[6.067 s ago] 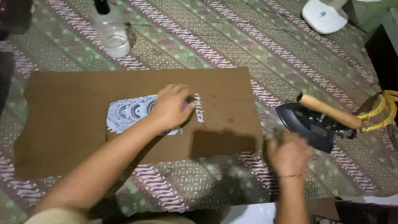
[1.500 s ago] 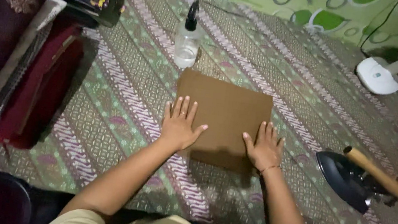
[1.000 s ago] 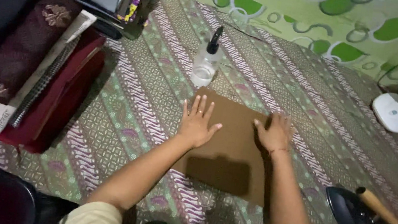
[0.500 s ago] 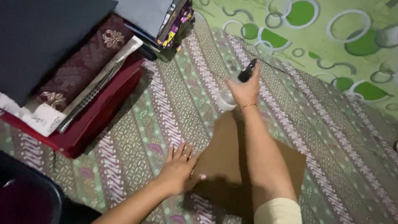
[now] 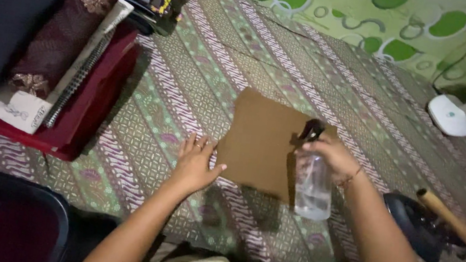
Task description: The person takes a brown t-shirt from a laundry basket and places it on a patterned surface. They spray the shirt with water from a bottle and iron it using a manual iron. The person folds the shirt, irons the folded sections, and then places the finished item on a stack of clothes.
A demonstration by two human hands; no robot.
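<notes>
A folded brown cloth [image 5: 264, 141] lies flat on the patterned batik mat [image 5: 190, 90]. My left hand [image 5: 196, 163] rests palm down on the mat, fingers spread, its thumb at the cloth's left edge. My right hand [image 5: 331, 155] grips a clear spray bottle [image 5: 312, 179] with a black nozzle and holds it lifted over the cloth's right side.
A dark clothes iron with a wooden handle [image 5: 432, 223] sits at the right. A white fan base [image 5: 451, 115] and fan head stand far right. Stacked books and a red folded cloth [image 5: 81, 86] lie at the left. A dark tub [image 5: 2, 221] is at bottom left.
My right hand reached to the far spray bottle, took it and brought it back over the cloth. My left hand slid to the cloth's left edge. The view shifted.
</notes>
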